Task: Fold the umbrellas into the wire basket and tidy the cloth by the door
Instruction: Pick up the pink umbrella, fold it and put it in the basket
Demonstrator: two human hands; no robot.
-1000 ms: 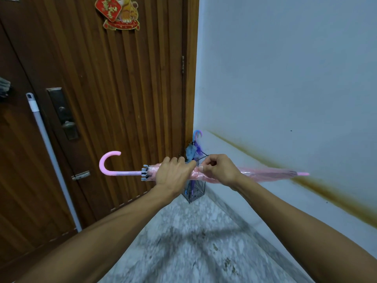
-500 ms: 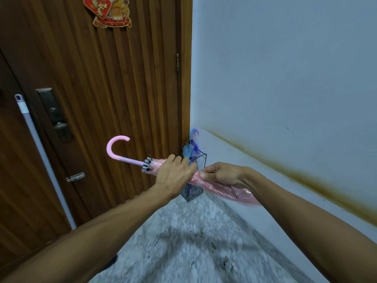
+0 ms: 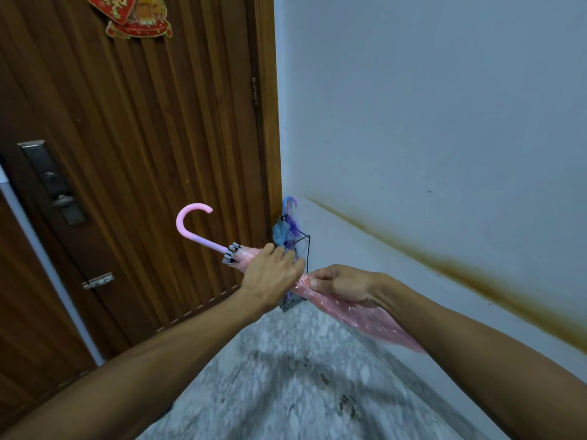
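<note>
Both hands, left (image 3: 270, 277) & right (image 3: 341, 285), are clenching the pink umbrella (image 3: 349, 312), keeping its canopy bunched w/ handle up for the wire basket (image 3: 301, 249) in the floor corner.

Two folded umbrellas (image 3: 287, 223) already crowded the wire basket (image 3: 301, 249), wedged between door (image 3: 143, 154) and wall (image 3: 413, 122).

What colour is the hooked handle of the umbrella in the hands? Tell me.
Pink, fading to lilac at the shaft: the hooked handle, head view.
</note>
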